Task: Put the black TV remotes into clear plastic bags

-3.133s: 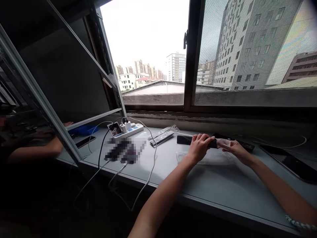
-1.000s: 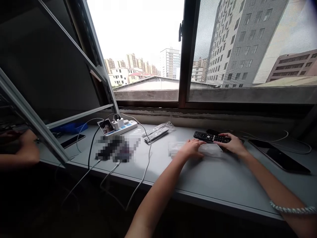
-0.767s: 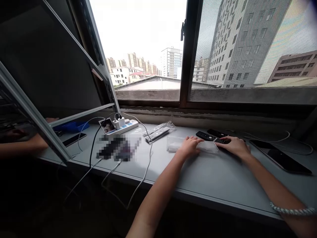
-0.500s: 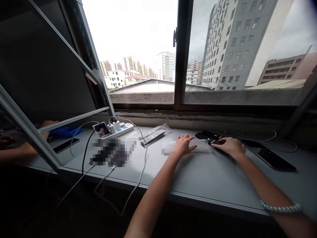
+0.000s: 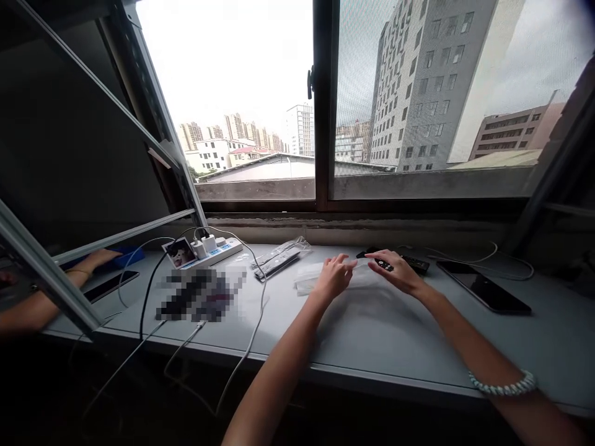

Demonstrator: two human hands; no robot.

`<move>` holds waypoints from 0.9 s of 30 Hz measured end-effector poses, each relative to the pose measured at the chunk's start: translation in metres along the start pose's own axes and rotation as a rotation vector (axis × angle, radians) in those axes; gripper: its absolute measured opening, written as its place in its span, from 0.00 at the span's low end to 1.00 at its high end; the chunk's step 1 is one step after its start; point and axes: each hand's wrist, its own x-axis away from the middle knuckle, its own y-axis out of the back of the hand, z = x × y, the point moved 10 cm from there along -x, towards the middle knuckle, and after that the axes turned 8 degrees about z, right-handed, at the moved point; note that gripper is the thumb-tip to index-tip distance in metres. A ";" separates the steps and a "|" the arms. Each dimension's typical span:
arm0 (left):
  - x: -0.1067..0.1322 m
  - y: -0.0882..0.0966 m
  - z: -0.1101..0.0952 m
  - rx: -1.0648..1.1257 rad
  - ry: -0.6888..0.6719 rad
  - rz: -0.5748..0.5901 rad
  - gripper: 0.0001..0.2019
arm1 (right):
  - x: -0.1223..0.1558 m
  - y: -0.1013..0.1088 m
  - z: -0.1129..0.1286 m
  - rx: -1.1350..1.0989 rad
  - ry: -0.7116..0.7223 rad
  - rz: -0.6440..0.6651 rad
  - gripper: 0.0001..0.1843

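Observation:
My left hand [image 5: 333,277] is over a clear plastic bag [image 5: 307,282] lying flat on the grey desk, its fingers drawn together on the film. To its right, my right hand [image 5: 396,272] has its thumb and fingers apart and holds nothing. It hovers at the bag's right end, above a black remote control [image 5: 383,265] that it partly covers. Another black remote control [image 5: 417,265] lies just behind and to the right of that hand. A bagged remote control [image 5: 280,262] rests further left, beyond the bag.
A smartphone [image 5: 483,288] lies at right, near a white cable. At left stand a power strip [image 5: 220,251] with plugs, a photo card [image 5: 180,253], loose cables and a blurred dark item. Past the metal frame [image 5: 181,179], another person's hand [image 5: 95,260] is near a blue tray and phone.
My right hand has let go of the remote controls and moved left toward my left hand. My left hand's fingers have drawn in over the bag. The view has shifted slightly.

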 end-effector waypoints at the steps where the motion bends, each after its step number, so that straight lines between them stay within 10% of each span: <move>1: 0.000 0.000 -0.002 -0.009 0.001 -0.001 0.18 | 0.000 -0.001 0.004 0.004 0.023 0.008 0.22; 16: -0.001 -0.019 0.007 -0.112 0.061 0.125 0.25 | 0.001 -0.006 0.007 0.042 0.111 0.005 0.12; 27: 0.006 -0.034 0.007 0.019 0.133 0.277 0.22 | 0.007 -0.043 -0.011 -0.104 -0.013 0.308 0.12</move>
